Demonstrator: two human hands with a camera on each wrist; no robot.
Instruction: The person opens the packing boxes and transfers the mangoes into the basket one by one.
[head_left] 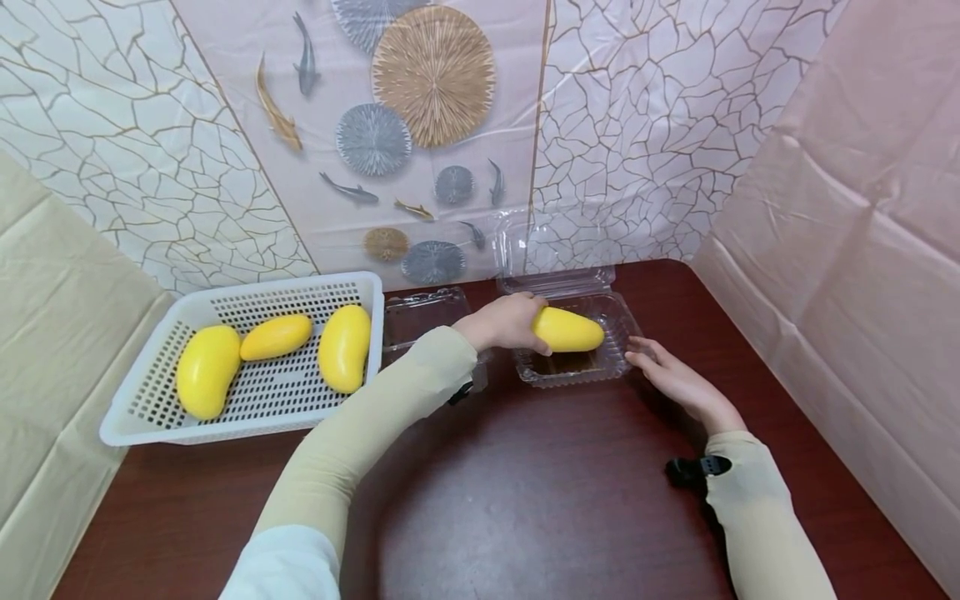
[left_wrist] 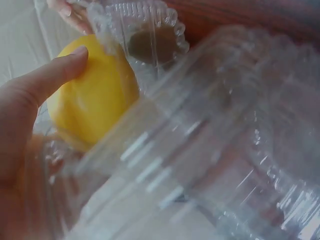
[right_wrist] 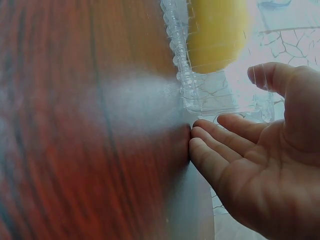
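The dark wooden worktop (head_left: pixel 540 500) stands between draped patterned sheets. An open clear clamshell box (head_left: pixel 577 367) serves as the landmark, its lid raised at the far side. The left hand (head_left: pixel 501 323) has its grip clamped on a yellow mango (head_left: pixel 568 330), held just over the box tray. The right hand (head_left: pixel 675 380) rests against the box's right edge, fingers apart and relaxed. Lower the mango lengthwise into the tray; steady the rim throughout. Left of the box, a white basket (head_left: pixel 150 417) holds three more mangoes (head_left: pixel 277 337).

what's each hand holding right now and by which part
The left hand grips a yellow mango by its left end. The right hand holds nothing, fingers straight beside the clear box.
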